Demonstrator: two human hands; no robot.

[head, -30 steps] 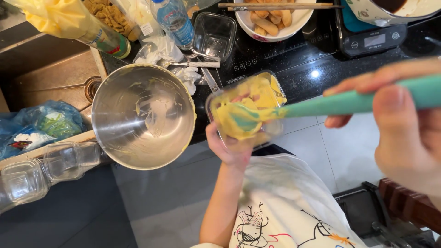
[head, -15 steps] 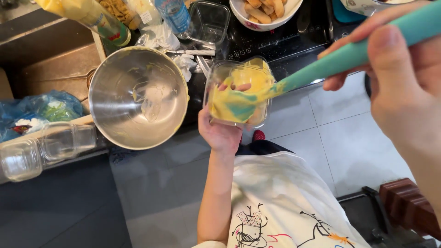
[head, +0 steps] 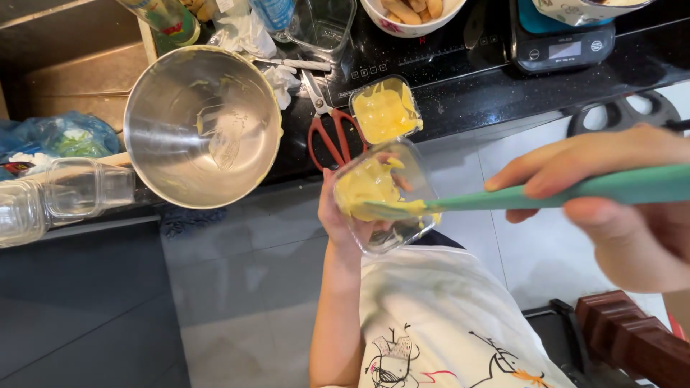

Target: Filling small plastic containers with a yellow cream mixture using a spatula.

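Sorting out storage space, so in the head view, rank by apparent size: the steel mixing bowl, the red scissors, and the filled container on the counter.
1. Steel mixing bowl, clearly largest.
2. Red scissors and the filled container: too close to rank; the scissors look longer but thinner.

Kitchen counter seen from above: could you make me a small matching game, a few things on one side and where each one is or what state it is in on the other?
Things:
1. steel mixing bowl
2. red-handled scissors
3. clear container
4. green spatula

Places or states:
A. held in the right hand, tip in yellow batter
B. cupped in the left hand, partly filled with yellow batter
C. lying on the dark counter between the bowl and a filled tub
D. standing on the counter, almost scraped out

Pairs: 1-D, 2-C, 3-B, 4-A
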